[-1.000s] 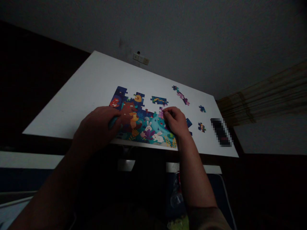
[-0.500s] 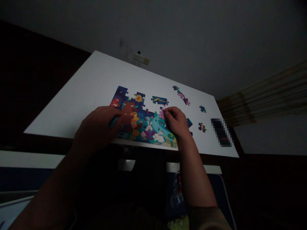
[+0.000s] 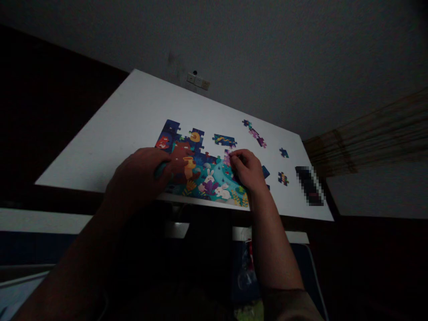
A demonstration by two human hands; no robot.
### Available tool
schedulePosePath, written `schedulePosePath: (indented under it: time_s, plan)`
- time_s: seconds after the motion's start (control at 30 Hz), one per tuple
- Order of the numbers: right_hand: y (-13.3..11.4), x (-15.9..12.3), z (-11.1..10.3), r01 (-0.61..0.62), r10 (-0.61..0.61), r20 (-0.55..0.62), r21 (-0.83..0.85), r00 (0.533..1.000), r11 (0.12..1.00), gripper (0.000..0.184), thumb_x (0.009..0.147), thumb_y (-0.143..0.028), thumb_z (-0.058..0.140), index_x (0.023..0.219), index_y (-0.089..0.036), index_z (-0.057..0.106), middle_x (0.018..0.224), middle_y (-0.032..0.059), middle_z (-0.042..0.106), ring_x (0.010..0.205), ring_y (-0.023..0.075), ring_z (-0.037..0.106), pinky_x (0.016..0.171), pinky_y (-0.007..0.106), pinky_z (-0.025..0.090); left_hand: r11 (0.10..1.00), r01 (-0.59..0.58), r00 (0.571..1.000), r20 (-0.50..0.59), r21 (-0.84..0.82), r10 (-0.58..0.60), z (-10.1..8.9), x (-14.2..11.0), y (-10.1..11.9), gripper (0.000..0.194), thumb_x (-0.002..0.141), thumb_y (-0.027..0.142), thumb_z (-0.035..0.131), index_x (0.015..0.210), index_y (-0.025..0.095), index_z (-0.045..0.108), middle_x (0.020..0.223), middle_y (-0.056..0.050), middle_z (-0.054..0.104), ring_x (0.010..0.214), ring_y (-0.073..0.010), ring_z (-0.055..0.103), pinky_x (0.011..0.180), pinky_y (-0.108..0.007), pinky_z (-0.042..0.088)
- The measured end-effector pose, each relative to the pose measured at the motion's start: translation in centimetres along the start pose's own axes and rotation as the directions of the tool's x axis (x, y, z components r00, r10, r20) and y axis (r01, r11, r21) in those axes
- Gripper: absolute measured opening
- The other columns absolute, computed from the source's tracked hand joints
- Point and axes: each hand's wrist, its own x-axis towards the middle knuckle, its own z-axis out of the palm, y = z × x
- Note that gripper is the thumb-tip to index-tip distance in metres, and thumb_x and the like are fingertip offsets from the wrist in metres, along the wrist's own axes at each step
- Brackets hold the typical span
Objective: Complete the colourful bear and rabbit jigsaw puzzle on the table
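A partly assembled jigsaw puzzle [image 3: 214, 178] lies near the table's front edge, picturing a bear, white rabbits and a stream. My left hand [image 3: 140, 171] rests over its left side, thumb apart from the other fingers. At the puzzle's upper right, my right hand [image 3: 248, 169] pinches a pink-purple puzzle piece [image 3: 227, 157], which touches or almost touches the assembled part. Just above is a joined section with a yellow pattern [image 3: 224, 140], apart from the main picture. A dark blue piece [image 3: 265, 171] shows partly from behind my right hand.
Joined pink pieces [image 3: 257, 137] and a teal piece [image 3: 246, 123] lie toward the back of the white table [image 3: 100, 129]. Two loose pieces, one blue [image 3: 284, 153] and one multicoloured [image 3: 283, 179], lie right. Beyond them is a blurred dark object [image 3: 309, 185]. A wall socket [image 3: 198, 81] is behind.
The view has shifted very slightly. Both hands keep nearly the same place and pose, and the pieces on the table look unmoved.
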Motion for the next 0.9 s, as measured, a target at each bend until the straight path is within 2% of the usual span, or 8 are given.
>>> schedulePosePath:
  time_s: [0.17,0.43,0.67,0.9]
  plan:
    - [-0.09,0.07,0.09,-0.004,0.004,-0.025,0.01,1.0,1.0,0.016,0.094,-0.04,0.056,0.099,-0.034,0.071,0.1,0.0075,0.074,0.099,0.0337,0.066,0.083,0.053,0.054,1.0,0.004,1.0,-0.012,0.0,-0.004,0.08,0.02,-0.02,0.03,0.102,0.043,0.043,0.11,0.026,0.067,0.122,-0.008,0.073,0.118,-0.0305,0.065,0.102,-0.045,0.051]
    - [-0.15,0.04,0.03,0.013,-0.013,-0.03,0.012,0.999,1.0,0.017,0.095,-0.039,0.056,0.101,-0.034,0.071,0.102,0.0074,0.073,0.098,0.0333,0.066,0.087,0.054,0.053,1.0,-0.005,1.0,-0.016,-0.003,0.005,0.14,0.01,-0.03,0.033,0.102,0.044,0.044,0.112,0.024,0.068,0.123,-0.009,0.072,0.118,-0.0316,0.066,0.102,-0.046,0.052]
    - [-0.44,-0.01,-0.03,0.01,-0.01,-0.036,0.012,0.999,1.0,0.015,0.095,-0.039,0.057,0.099,-0.035,0.071,0.105,0.0068,0.074,0.101,0.0337,0.066,0.088,0.054,0.053,1.0,0.019,1.0,-0.019,-0.023,-0.019,0.11,-0.02,0.03,0.029,0.1,0.043,0.046,0.113,0.032,0.07,0.122,-0.007,0.073,0.121,-0.0311,0.066,0.101,-0.048,0.054]
    - [-0.09,-0.01,0.05,0.021,-0.021,-0.036,0.012,0.999,1.0,0.017,0.095,-0.039,0.057,0.101,-0.034,0.072,0.104,0.0077,0.074,0.101,0.0336,0.067,0.086,0.053,0.053,0.999,0.001,1.0,-0.016,-0.036,-0.001,0.2,-0.08,-0.12,0.03,0.101,0.039,0.046,0.116,0.027,0.069,0.124,-0.011,0.071,0.12,-0.0321,0.064,0.102,-0.05,0.052]
